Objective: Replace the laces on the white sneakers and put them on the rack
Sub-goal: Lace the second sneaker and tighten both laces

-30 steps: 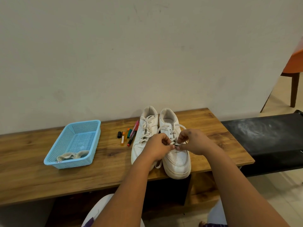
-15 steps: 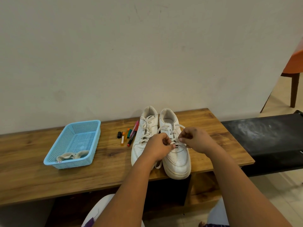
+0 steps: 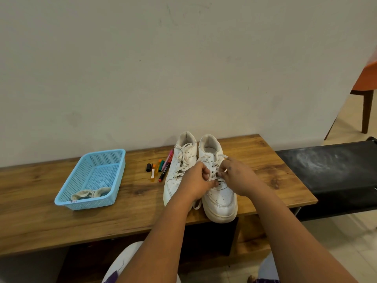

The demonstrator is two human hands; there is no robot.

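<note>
Both hands work the lace (image 3: 214, 176) on the right-hand sneaker (image 3: 219, 193), which sits on the bench (image 3: 265, 160) with its toe overhanging the near edge and its heel toward the wall. So the shoe's long axis runs straight away from the person, and the eyelet rows run along it.

Left hand (image 3: 196, 180): fingers curled, pinching lace at the mid-tongue eyelets. Right hand (image 3: 237, 176): fingers curled too, pinching a lace end just across the tongue from the left hand. The two pinches sit almost touching, one on each side of the shoe's centre line. A slack loop hangs off the bench edge by the left wrist.

Key relation: the open eyelets lie beyond the fingers, toward the heel. The next threading likely goes away from the person, up the tongue. Each hand is nearer its own eyelet row; neither needs to cross over.

The left-hand sneaker (image 3: 179, 170) touches its mate side by side, already laced from what shows. A blue basket (image 3: 67, 193) with bundled laces (image 3: 91, 194) sits well to the left; markers (image 3: 161, 167) lie just beside the left-hand sneaker. The rack can't be picked out for certain.
</note>
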